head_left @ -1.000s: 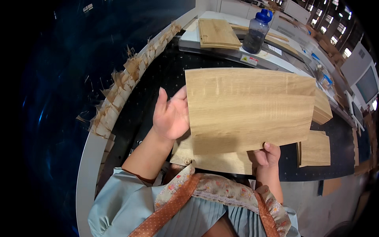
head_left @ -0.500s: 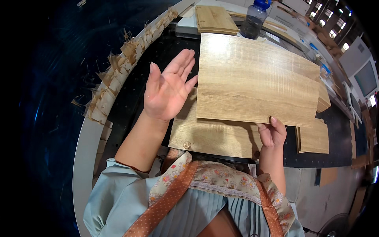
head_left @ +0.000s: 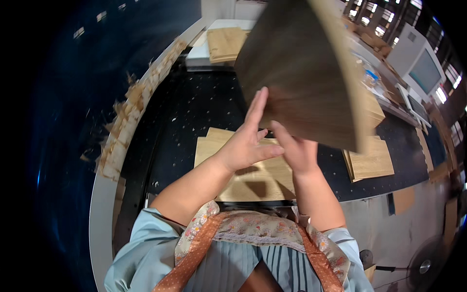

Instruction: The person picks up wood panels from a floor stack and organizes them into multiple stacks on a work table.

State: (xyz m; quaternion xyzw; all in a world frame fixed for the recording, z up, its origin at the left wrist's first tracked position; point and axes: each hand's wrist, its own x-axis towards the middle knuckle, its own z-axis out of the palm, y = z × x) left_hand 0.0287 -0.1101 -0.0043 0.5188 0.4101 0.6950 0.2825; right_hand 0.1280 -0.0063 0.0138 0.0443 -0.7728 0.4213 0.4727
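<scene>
A rectangular wood-grain board (head_left: 301, 73) is raised and tilted in front of me, its shadowed face turned toward me and its pale edge blurred on the right. At the lower edge of this board, my right hand (head_left: 301, 155) is closed on it, thumb on the near side. My left hand (head_left: 248, 143) is open beside the right one, fingers stretched up against or just in front of the board's face; contact is hard to tell. Below both hands, another light wood-grain board (head_left: 258, 181) lies flat near the table's front edge.
The black table (head_left: 194, 104) has small pale dots. Ragged tape strips (head_left: 129, 114) line the rail at left. More boards lie in a far stack (head_left: 226, 44) and at right (head_left: 372, 160). A monitor (head_left: 425, 70) stands at far right; a fan (head_left: 424, 266) is at lower right.
The raised board has swung from nearly flat to steeply tilted, showing its other face. My left hand has moved right, from beside the board to its face, near my right hand.
</scene>
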